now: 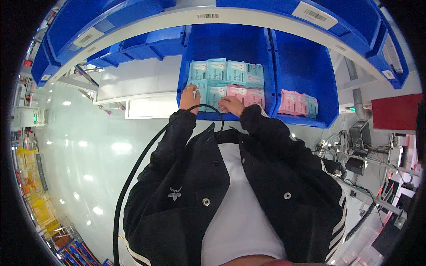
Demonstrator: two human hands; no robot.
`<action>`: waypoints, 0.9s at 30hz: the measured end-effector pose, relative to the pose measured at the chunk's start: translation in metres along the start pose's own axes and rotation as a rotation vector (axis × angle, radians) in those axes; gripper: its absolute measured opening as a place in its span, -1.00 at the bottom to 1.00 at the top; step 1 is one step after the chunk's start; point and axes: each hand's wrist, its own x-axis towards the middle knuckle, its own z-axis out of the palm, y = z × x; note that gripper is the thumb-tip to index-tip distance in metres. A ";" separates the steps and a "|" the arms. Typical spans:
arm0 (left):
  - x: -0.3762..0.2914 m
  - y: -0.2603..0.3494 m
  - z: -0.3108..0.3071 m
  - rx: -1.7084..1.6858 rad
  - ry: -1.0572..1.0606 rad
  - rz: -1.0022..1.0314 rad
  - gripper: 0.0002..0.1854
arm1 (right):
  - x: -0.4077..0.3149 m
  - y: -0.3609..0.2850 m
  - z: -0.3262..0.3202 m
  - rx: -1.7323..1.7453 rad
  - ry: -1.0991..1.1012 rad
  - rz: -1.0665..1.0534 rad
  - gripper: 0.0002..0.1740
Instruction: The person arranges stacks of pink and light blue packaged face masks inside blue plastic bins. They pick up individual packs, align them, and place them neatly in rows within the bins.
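A blue plastic bin (229,43) before me holds several light-blue packets (237,71) in rows, with pink packets (255,97) at its near right. My left hand (190,98), a ring on one finger, rests on a light-blue packet (201,87) at the near left corner. My right hand (232,104) lies over the front row, its fingertips at another light-blue packet (215,94) beside the pink ones. Whether either hand grips a packet is not plain. In the adjoining blue bin (304,63) stand pink packets (293,102) and a light-blue packet (312,107).
Above the bins runs a white shelf beam (246,15) with more blue bins (346,20) over it. A white shelf (136,79) lies to the left. A black cable (133,173) arcs in front of me. Wires and a metal frame (372,196) stand at right.
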 end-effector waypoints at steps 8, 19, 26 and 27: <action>-0.022 0.002 -0.008 0.278 -0.099 -0.178 -0.64 | 0.055 0.006 0.047 -0.326 0.089 -0.078 -0.55; -0.024 -0.008 0.008 -0.104 -0.053 -0.401 -0.53 | 0.001 -0.028 0.042 -0.403 0.174 -0.489 -0.65; 0.003 0.071 0.001 -0.468 -0.357 -0.206 -0.70 | -0.086 -0.064 -0.034 -0.105 0.219 -0.589 -0.74; 0.007 0.090 0.008 -0.489 -0.393 -0.170 -0.69 | -0.098 -0.066 -0.049 -0.030 0.225 -0.593 -0.74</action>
